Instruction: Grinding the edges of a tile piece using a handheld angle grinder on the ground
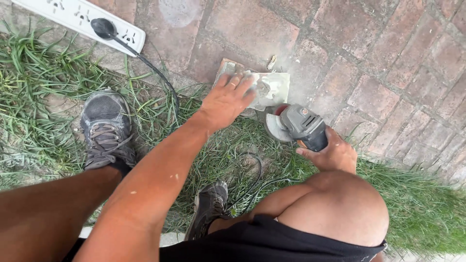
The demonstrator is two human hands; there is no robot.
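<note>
My left hand [226, 99] lies flat, fingers spread, on a pale square tile [272, 90] that rests on the brick paving at the edge of the grass. My right hand [332, 153] grips the body of a grey angle grinder [298, 125]. The grinder's round disc [274, 127] touches the tile's near edge, and fine dust hangs above the tile. My bent right knee [340, 208] is just below the right hand.
A white power strip [73, 17] with a black plug lies at the top left, its black cord [160, 77] running through the grass toward my feet. Two grey shoes [107, 128] stand in the grass. Red brick paving [388, 58] fills the upper right.
</note>
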